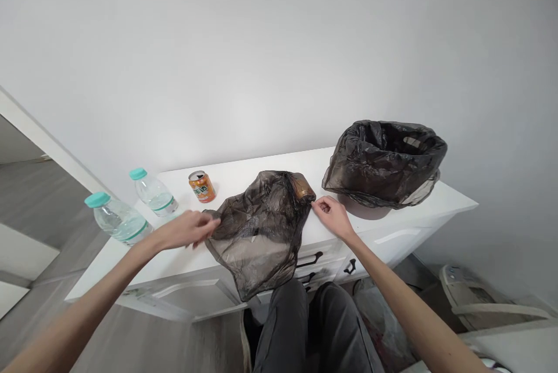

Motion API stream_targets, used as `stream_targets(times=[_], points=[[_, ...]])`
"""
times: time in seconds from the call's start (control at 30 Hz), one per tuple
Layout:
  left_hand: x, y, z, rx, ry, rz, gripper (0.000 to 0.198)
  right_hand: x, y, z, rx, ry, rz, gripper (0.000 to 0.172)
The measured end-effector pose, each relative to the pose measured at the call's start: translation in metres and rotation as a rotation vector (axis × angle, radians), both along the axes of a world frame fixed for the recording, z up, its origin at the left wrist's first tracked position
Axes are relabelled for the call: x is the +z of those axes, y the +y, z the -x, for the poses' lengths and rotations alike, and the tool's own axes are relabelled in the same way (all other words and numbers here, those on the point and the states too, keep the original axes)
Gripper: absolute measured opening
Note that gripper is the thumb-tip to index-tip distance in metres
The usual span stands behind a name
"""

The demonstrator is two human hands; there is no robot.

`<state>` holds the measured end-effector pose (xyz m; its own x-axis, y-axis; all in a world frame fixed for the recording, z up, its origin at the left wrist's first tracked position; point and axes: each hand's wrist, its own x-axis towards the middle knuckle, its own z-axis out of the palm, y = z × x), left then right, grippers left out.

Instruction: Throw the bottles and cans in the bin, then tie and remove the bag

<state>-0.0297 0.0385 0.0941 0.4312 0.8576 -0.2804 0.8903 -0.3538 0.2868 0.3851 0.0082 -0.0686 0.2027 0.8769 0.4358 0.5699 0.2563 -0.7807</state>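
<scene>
A thin black plastic bag lies spread over the white cabinet top, its lower part hanging past the front edge. An orange-gold can shows through the film in its upper right corner. My left hand is closed at the bag's left edge, thumb and finger pinching the film. At the right, my right hand pinches the bag's edge just below the wrapped can. An orange soda can stands upright to the left of the bag, beyond my left hand.
Two clear bottles with teal caps, a nearer bottle and a farther bottle, stand at the left end of the cabinet. A container lined with a black bag stands at the right. A wall rises behind.
</scene>
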Motion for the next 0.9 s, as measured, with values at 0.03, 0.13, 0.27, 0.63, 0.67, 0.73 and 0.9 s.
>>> stream_targets(times=[0.03, 0.13, 0.27, 0.63, 0.67, 0.73, 0.9], points=[[-0.001, -0.010, 0.006, 0.010, 0.005, 0.152, 0.046, 0.001, -0.001, 0.001, 0.000, 0.001, 0.001, 0.031], [-0.003, -0.036, 0.013, 0.085, 0.059, 0.480, 0.043, 0.001, -0.001, 0.001, 0.000, 0.002, 0.001, 0.031], [-0.007, -0.054, -0.001, 0.084, -0.123, 0.470, 0.048, -0.002, 0.001, 0.000, -0.001, 0.001, -0.001, 0.032], [-0.056, -0.062, -0.064, -0.145, -0.451, -0.144, 0.036, -0.002, 0.001, 0.000, 0.000, 0.007, 0.001, 0.033], [-0.063, -0.059, -0.069, -0.183, -0.448, -0.207, 0.036, -0.002, 0.001, 0.000, 0.001, 0.006, 0.000, 0.033], [-0.076, -0.050, -0.081, -0.209, -0.457, -0.307, 0.033, -0.002, 0.001, -0.001, 0.004, 0.007, -0.003, 0.034], [-0.090, -0.028, -0.113, 0.092, -0.600, -0.464, 0.022, -0.006, 0.001, -0.001, 0.003, 0.008, -0.003, 0.034]])
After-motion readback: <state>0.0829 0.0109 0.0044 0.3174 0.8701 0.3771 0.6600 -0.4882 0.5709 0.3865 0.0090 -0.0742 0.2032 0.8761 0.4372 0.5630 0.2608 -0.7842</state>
